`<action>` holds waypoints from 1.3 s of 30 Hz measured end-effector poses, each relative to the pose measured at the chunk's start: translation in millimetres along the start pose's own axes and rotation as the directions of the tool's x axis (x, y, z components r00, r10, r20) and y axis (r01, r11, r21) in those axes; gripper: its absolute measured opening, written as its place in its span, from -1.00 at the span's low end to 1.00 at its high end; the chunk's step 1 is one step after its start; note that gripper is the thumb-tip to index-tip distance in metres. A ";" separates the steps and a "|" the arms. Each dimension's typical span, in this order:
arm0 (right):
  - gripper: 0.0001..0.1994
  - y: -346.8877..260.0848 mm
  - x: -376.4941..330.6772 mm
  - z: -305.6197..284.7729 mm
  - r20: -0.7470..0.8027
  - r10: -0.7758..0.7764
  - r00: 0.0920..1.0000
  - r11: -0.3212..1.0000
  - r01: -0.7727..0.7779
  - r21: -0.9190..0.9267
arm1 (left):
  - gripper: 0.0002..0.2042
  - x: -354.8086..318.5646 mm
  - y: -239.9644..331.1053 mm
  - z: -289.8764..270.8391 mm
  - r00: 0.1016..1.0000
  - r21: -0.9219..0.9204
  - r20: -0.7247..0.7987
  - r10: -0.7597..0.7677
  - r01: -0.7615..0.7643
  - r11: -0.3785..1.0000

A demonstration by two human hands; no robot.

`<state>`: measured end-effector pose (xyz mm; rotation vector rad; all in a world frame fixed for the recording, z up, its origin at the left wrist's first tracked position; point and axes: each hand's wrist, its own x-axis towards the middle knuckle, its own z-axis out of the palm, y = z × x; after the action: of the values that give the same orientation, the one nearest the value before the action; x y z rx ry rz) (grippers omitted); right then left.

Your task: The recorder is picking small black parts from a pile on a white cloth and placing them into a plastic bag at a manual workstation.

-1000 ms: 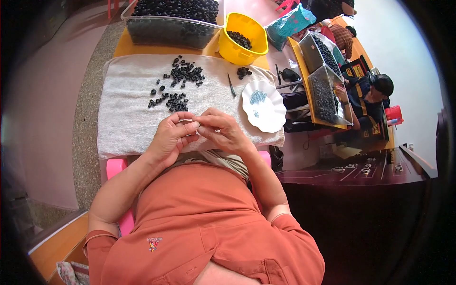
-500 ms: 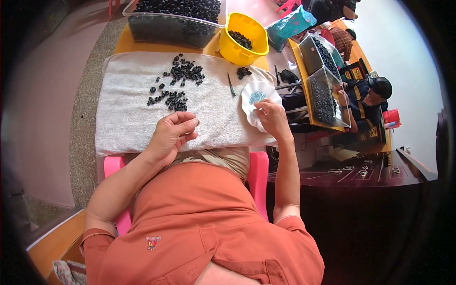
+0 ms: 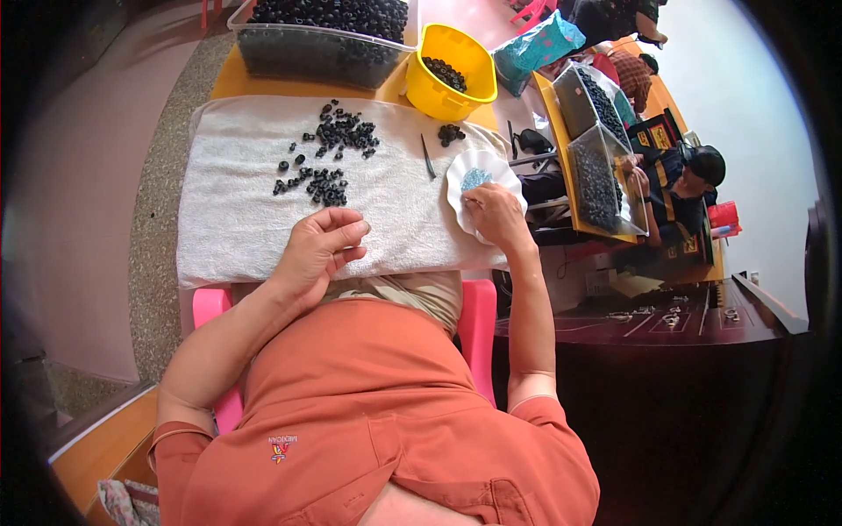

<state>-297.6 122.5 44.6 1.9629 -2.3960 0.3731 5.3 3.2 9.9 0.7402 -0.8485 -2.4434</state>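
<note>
While a pinch is formed by the left hand (image 3: 320, 245), the plate (image 3: 507, 172) is reached by the right hand (image 3: 498, 217)

As the right hand is held over the wavy-rimmed white plate, its fingertips are pointed down beside the small blue pieces (image 3: 475, 178) gathered there; whether anything is held in that grip cannot be told. The left grip is narrow, thumb and forefinger brought together above the white towel (image 3: 237, 193); whether a tiny piece is held between them cannot be made out.

By the towel most of the desk (image 3: 226, 83) is covered. Loose black pieces (image 3: 346, 136) are spread on the towel beyond the left hand, and a small black cluster (image 3: 451, 134) is set near the plate, with a slim dark tool (image 3: 428, 156) just beside it. Further back, black pieces are contained in a yellow tub (image 3: 443, 103) and a clear bin (image 3: 307, 61).
</note>
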 end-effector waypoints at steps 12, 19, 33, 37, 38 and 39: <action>-0.88 4.3 -4.5 1.2 -0.214 -0.049 0.976 0.994 0.068 0.083 | -0.89 -0.7 0.6 1.8 1.000 0.009 -0.001 -0.006 0.006 1.000; -0.91 7.3 -5.8 5.2 -0.282 0.005 0.960 0.982 0.048 0.182 | -0.90 -1.3 1.9 4.0 1.000 0.024 0.007 -0.006 0.006 1.000; -0.93 -123.2 0.3 31.8 0.030 -0.103 0.994 0.048 -0.025 0.999 | -0.87 -5.4 4.1 6.0 0.988 0.013 0.150 -0.030 0.029 0.999; -0.96 -127.5 3.0 31.4 0.041 -0.120 0.992 0.024 -0.038 0.999 | -0.86 -5.2 5.3 3.0 0.977 -0.031 0.210 -0.034 0.041 0.999; -0.96 -127.7 3.2 30.1 0.041 -0.125 0.991 0.021 -0.039 0.999 | -0.86 -6.3 6.8 3.6 0.978 -0.031 0.205 -0.031 0.038 0.999; -0.96 -127.2 2.7 28.5 0.062 -0.121 0.991 0.033 -0.058 0.998 | -0.86 -7.6 8.3 6.0 0.976 -0.029 0.214 -0.039 0.046 0.999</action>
<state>-171.2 91.5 38.9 2.2678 -2.1328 2.7206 9.3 4.1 22.0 0.4945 -0.8754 -2.6022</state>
